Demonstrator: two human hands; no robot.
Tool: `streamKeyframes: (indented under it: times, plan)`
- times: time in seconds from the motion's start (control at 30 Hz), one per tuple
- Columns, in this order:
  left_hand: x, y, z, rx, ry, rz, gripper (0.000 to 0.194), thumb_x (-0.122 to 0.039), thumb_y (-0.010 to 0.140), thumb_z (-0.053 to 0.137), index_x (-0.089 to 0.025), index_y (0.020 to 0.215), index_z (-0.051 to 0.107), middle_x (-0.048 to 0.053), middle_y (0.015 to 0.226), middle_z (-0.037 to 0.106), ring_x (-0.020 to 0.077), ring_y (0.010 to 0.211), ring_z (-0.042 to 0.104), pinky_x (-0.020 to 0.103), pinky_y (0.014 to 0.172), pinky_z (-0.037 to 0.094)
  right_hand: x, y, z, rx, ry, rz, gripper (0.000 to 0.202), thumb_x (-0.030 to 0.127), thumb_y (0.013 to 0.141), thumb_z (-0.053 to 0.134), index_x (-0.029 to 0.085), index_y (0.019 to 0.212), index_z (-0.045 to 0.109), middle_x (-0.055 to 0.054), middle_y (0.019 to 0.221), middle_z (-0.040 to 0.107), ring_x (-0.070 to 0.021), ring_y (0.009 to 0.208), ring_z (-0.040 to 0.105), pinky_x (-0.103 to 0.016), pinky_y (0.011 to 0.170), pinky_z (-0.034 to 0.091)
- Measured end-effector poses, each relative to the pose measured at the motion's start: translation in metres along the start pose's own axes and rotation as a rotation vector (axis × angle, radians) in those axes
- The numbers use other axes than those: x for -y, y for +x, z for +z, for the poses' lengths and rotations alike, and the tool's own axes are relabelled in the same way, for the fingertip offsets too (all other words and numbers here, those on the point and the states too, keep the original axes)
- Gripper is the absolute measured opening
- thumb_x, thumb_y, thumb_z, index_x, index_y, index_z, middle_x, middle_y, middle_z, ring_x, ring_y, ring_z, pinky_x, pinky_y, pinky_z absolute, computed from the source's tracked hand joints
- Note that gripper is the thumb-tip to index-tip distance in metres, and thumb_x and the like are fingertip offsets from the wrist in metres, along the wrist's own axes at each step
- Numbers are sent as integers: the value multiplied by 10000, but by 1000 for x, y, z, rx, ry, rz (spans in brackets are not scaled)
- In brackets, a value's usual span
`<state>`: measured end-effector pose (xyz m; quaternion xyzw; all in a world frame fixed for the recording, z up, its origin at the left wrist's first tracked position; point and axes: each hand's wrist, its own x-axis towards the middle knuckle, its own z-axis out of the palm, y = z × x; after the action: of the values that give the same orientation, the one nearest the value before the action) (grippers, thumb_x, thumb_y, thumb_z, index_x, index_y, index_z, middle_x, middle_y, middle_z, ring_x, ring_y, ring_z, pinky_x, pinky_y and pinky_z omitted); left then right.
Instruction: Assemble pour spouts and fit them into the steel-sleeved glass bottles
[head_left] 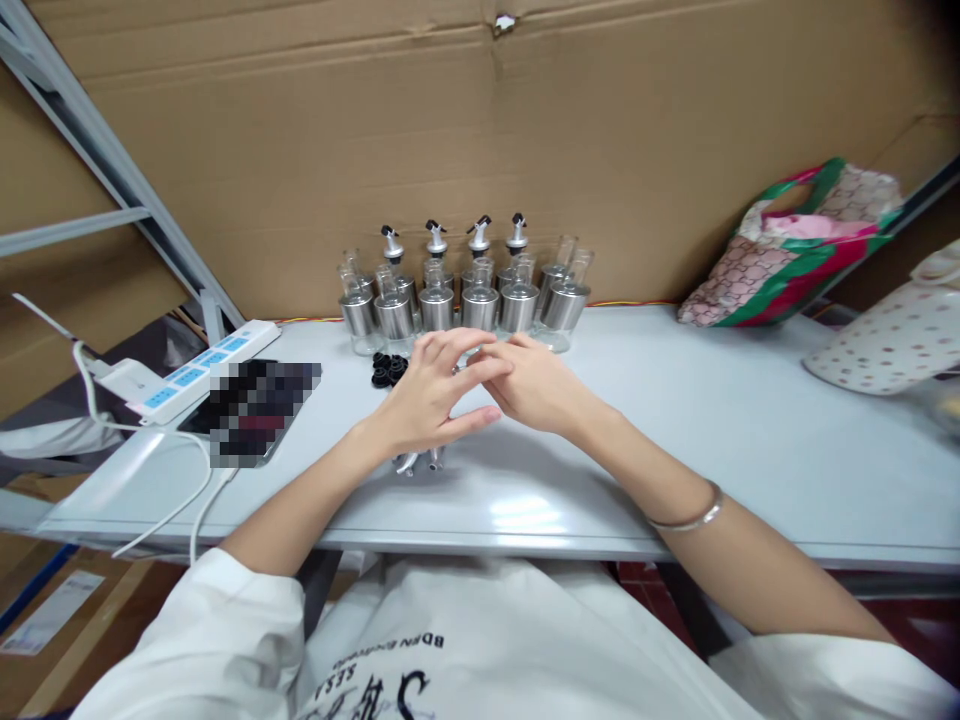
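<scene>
My left hand (439,385) is held over the middle of the table, fingers stretched and thumb apart, with nothing visible in it. Its fingertips overlap my right hand (540,385), whose fingers show only in part and look loosely stretched to the left. Below my left hand lie several silvery metal pourer spouts (420,461), mostly covered by it. Black rubber-like stoppers (388,371) sit in a small pile just behind that hand. Beyond both hands stand glass bottles with metal sleeves (480,309) in two rows. Some back-row bottles carry pourer spouts with black tips (478,234).
A white power strip (214,370) and a phone-like device with a blurred screen (262,410) lie at left, with white cables. A patterned bag (787,255) and a spotted white object (885,335) stand at right. Cardboard (637,150) closes off the back.
</scene>
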<state>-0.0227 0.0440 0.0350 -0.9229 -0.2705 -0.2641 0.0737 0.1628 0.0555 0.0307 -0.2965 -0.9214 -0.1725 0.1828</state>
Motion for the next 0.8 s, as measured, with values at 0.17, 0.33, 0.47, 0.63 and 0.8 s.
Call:
streamKeyframes:
  times: [0.17,0.33,0.47,0.63,0.8]
  plan:
    - [-3,1,3,17,-32,53,438,-499,923,358,-276,1289,450,112,1437,351,255,1318,317,450,1080,225,5,2,0,64,-5,-4,200,151,876,433,131,851,631,-131,983,669,-248,904,558,-349,728,297]
    - [2,0,13,-65,-83,124,557,-466,920,414,-237,1382,201,196,1448,312,260,1339,330,484,1057,272,6,3,-2,106,16,6,178,140,844,445,118,866,621,-129,911,683,-243,830,568,-351,727,293]
    - [5,-1,13,-131,-74,119,389,-370,921,454,-215,1250,313,178,1323,447,240,1229,455,429,982,378,7,3,-4,92,30,51,173,88,813,433,138,796,598,-92,816,675,-223,795,573,-329,699,269]
    - [4,1,9,-50,18,89,391,-358,935,420,-199,1288,359,163,1350,458,238,1209,477,399,975,376,3,2,-6,65,-2,29,226,95,848,405,155,707,571,-85,758,663,-207,764,562,-319,686,252]
    - [12,1,13,-51,49,-97,473,-439,921,439,-129,1275,393,123,1097,638,215,1008,597,363,910,397,-8,-3,-9,-123,76,66,262,180,954,303,134,899,556,-68,774,640,-175,676,532,-292,682,293]
